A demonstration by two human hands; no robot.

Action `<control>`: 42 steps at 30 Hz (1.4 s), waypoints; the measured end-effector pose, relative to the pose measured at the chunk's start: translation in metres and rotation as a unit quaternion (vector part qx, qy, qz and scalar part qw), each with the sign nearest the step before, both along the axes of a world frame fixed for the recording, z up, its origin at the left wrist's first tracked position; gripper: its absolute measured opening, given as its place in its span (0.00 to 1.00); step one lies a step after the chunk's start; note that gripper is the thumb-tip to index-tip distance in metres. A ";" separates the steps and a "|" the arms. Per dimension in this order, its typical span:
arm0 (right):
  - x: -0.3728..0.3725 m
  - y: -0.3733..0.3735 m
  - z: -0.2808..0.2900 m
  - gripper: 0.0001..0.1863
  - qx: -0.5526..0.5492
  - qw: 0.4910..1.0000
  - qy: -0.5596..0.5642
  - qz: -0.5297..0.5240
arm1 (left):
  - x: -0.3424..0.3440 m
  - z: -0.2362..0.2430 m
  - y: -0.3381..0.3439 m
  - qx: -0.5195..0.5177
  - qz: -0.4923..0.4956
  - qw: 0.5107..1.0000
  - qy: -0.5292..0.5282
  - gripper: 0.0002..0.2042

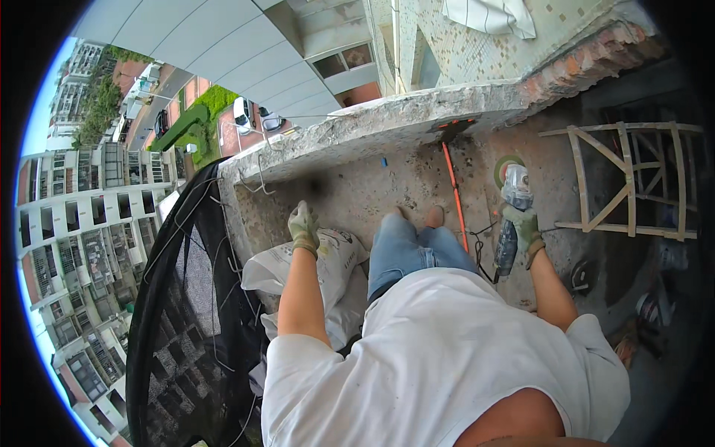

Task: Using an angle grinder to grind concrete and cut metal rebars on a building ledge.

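My right hand [523, 228], in a pale green glove, is closed on an angle grinder [505, 249] with a dark body, silver head and round green disc, held over the concrete floor [395, 179]. My left hand [302, 226], gloved too, is raised above white sacks [335, 276], its fingers curled, with nothing visible in them. A long orange bar [453, 191] runs from the rough concrete parapet [372, 115] toward my legs, and a black cable lies beside it. A small blue object [384, 162] is on the floor.
A wooden frame [625, 179] stands at the right, with tools [655, 313] below it. Black netting [182, 298] and bent wires edge the left side, beyond which buildings, cars and greenery show far down. A broken brick edge [596, 56] is at the upper right.
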State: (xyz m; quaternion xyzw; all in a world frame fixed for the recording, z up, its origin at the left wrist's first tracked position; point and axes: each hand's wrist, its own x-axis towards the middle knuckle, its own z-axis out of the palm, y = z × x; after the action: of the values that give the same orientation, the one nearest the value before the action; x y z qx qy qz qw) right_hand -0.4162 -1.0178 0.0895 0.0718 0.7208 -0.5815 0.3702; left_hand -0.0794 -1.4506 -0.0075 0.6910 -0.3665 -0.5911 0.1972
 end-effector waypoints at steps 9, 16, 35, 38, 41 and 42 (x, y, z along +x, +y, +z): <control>-0.045 -0.097 -0.018 0.10 0.096 0.992 0.025 0.082 | -0.049 -0.030 -0.246 -0.225 -0.033 0.971 -0.069 0.30; -0.071 -0.161 -0.039 0.08 0.154 0.956 0.165 0.186 | -0.104 -0.075 -0.357 0.013 -0.115 0.993 -0.012 0.21; -0.146 -0.264 -0.067 0.19 0.177 0.912 0.079 0.361 | -0.132 0.007 -0.164 -0.107 0.245 0.958 0.105 0.10; -0.144 -0.281 -0.090 0.25 0.158 0.883 0.106 0.429 | -0.156 0.026 -0.105 -0.175 0.298 0.934 0.095 0.10; -0.126 -0.306 -0.125 0.29 0.149 0.829 0.149 0.518 | -0.169 0.034 -0.066 -0.159 0.376 0.909 0.085 0.10; -0.117 -0.316 -0.137 0.30 0.120 0.819 0.155 0.539 | -0.169 0.034 -0.067 -0.195 0.353 0.910 0.096 0.10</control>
State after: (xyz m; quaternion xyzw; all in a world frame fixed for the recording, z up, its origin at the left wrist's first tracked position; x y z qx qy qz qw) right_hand -0.5334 -1.3337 -0.0476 -0.3749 0.7567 -0.2015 0.4963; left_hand -0.2483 -1.5172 0.0270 0.6629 -0.1861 -0.4634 0.5578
